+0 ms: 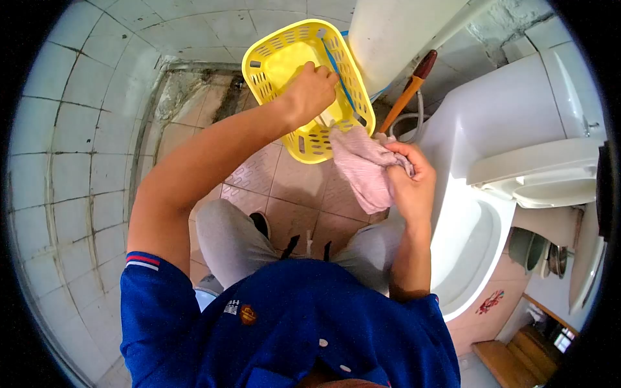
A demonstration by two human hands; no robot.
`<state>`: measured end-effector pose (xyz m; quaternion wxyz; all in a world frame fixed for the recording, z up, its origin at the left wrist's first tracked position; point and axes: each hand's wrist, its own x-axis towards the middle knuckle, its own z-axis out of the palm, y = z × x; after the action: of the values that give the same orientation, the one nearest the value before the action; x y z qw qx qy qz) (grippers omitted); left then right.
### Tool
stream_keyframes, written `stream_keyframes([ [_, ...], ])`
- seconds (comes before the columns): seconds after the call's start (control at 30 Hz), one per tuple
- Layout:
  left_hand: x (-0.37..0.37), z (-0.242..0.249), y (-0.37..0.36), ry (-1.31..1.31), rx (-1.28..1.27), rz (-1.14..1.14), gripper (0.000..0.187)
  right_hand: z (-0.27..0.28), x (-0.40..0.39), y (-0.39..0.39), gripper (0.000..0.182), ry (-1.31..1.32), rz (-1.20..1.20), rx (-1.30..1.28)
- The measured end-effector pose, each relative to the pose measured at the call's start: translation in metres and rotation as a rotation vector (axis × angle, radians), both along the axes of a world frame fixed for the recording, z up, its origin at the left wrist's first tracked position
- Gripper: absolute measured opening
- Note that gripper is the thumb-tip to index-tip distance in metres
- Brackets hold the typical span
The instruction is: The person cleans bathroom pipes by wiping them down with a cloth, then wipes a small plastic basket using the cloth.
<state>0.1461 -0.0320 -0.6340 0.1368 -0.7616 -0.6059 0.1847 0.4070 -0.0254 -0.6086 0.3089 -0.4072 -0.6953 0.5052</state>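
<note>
A yellow plastic basket (259,48) with slotted sides is held up in front of me, tilted so that its inside shows. My left hand (310,94) reaches into it, its fingers curled closed; what they grip is mostly hidden. Below that hand a thin pale piece (323,120) shows against the basket. Along the basket's right inner side lies a slim blue stick (339,77). My right hand (411,178) is closed on a crumpled pink cloth (362,165), which hangs at the basket's lower right corner and overlaps it.
A white washbasin (466,258) stands close on the right. Behind it are a white pedestal (401,32), an orange-brown handle (407,90) and a grey hose (419,110). White tiled wall (71,129) runs along the left. Reddish tiles (294,181) cover the floor. Wooden steps (524,349) show at lower right.
</note>
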Motion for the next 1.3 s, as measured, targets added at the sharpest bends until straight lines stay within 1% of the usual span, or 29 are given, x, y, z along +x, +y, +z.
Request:
stream_keyframes([
  [0.07, -0.001, 0.003, 0.0, -0.092, -0.069, 0.056, 0.019, 0.0, 0.004, 0.0, 0.03, 0.021, -0.018, -0.003],
  [0.1, -0.005, 0.004, -0.005, -0.091, -0.069, 0.059, 0.019, 0.0, 0.007, 0.001, 0.03, 0.039, -0.039, -0.004],
  [0.17, -0.016, 0.032, -0.028, -0.715, 0.336, 0.083, 0.021, 0.0, 0.013, 0.005, 0.031, 0.071, -0.056, -0.007],
  [0.23, -0.012, 0.076, -0.067, -1.045, 0.521, 0.371, 0.022, 0.001, 0.017, 0.008, 0.031, 0.102, -0.078, -0.013],
  [0.3, -0.025, 0.078, -0.098, -1.745, 0.96, 0.532, 0.022, 0.008, 0.017, 0.011, 0.033, 0.238, -0.167, -0.046],
  [0.33, -0.032, 0.073, -0.108, -1.746, 0.963, 0.542, 0.022, 0.008, 0.017, 0.011, 0.033, 0.308, -0.201, -0.088],
  [0.37, -0.038, 0.063, -0.117, -1.865, 1.047, 0.689, 0.024, 0.012, 0.013, 0.01, 0.033, 0.298, -0.192, -0.089],
  [0.4, -0.04, 0.052, -0.125, -1.981, 1.131, 0.838, 0.025, 0.02, 0.006, 0.008, 0.033, 0.299, -0.225, -0.004],
  [0.43, -0.039, 0.037, -0.124, -1.987, 1.143, 0.845, 0.025, 0.027, -0.001, 0.007, 0.033, 0.302, -0.257, 0.082],
  [0.47, -0.036, 0.02, -0.117, -1.982, 1.039, 0.94, 0.031, 0.033, -0.009, 0.008, 0.035, 0.256, -0.213, 0.222],
  [0.5, -0.032, 0.007, -0.11, -1.973, 0.928, 1.03, 0.039, 0.041, -0.019, 0.008, 0.035, 0.252, -0.209, 0.229],
  [0.57, -0.017, -0.001, -0.101, -1.957, 0.871, 0.893, 0.051, 0.06, -0.041, 0.008, 0.038, -0.006, 0.024, 0.716],
  [0.6, -0.012, 0.001, -0.099, -1.937, 0.831, 0.876, 0.045, 0.066, -0.053, 0.007, 0.039, -0.023, 0.087, 0.73],
  [0.63, -0.012, -0.004, -0.098, -1.946, 0.832, 0.875, 0.045, 0.067, -0.065, 0.005, 0.039, -0.029, 0.09, 0.736],
  [0.7, -0.016, -0.017, -0.093, -1.826, 0.86, 0.798, 0.037, 0.069, -0.093, 0.003, 0.035, -0.179, 0.167, 0.886],
  [0.73, -0.014, -0.016, -0.092, -1.83, 0.867, 0.818, 0.034, 0.067, -0.107, 0.003, 0.035, -0.179, 0.162, 0.898],
  [0.8, -0.011, -0.015, -0.093, -1.882, 0.879, 0.785, 0.033, 0.051, -0.133, 0.005, 0.04, -0.272, 0.159, 1.022],
  [0.83, -0.008, -0.014, -0.095, -1.925, 0.892, 0.764, 0.032, 0.042, -0.146, 0.006, 0.04, -0.276, 0.161, 1.027],
  [0.9, -0.005, -0.013, -0.097, -1.936, 0.892, 0.73, 0.031, 0.021, -0.174, 0.009, 0.04, -0.361, 0.108, 1.012],
  [0.93, -0.005, -0.013, -0.097, -1.939, 0.885, 0.7, 0.03, 0.012, -0.189, 0.01, 0.04, -0.359, 0.109, 1.017],
  [0.97, -0.005, -0.014, -0.098, -1.938, 0.891, 0.695, 0.03, 0.002, -0.204, 0.01, 0.039, -0.235, 0.042, 0.915],
  [1.0, -0.005, -0.018, -0.098, -1.881, 0.896, 0.665, 0.03, -0.006, -0.214, 0.009, 0.038, -0.112, -0.026, 0.809],
  [1.03, -0.006, -0.021, -0.098, -1.825, 0.897, 0.638, 0.03, -0.017, -0.218, 0.009, 0.038, -0.109, -0.029, 0.81],
  [1.1, -0.008, -0.026, -0.099, -1.871, 0.9, 0.635, 0.03, -0.038, -0.221, 0.007, 0.036, -0.202, 0.153, 0.799],
  [1.13, -0.008, -0.027, -0.099, -1.919, 0.911, 0.639, 0.03, -0.043, -0.212, 0.015, 0.03, -0.306, 0.349, 0.812],
  [1.17, -0.009, -0.028, -0.099, -1.919, 0.911, 0.637, 0.03, -0.035, -0.203, 0.021, 0.03, -0.305, 0.347, 0.813],
  [1.23, -0.011, -0.029, -0.095, -2.012, 0.914, 0.708, 0.032, -0.012, -0.185, 0.024, 0.022, -0.763, 0.716, 0.704],
  [1.27, -0.01, -0.026, -0.094, -2.049, 0.958, 0.688, 0.033, 0.004, -0.18, 0.02, 0.017, -0.853, 0.718, 0.556],
  [1.3, -0.01, -0.023, -0.093, -2.052, 0.96, 0.68, 0.033, 0.011, -0.17, 0.017, 0.017, -0.855, 0.713, 0.562],
])
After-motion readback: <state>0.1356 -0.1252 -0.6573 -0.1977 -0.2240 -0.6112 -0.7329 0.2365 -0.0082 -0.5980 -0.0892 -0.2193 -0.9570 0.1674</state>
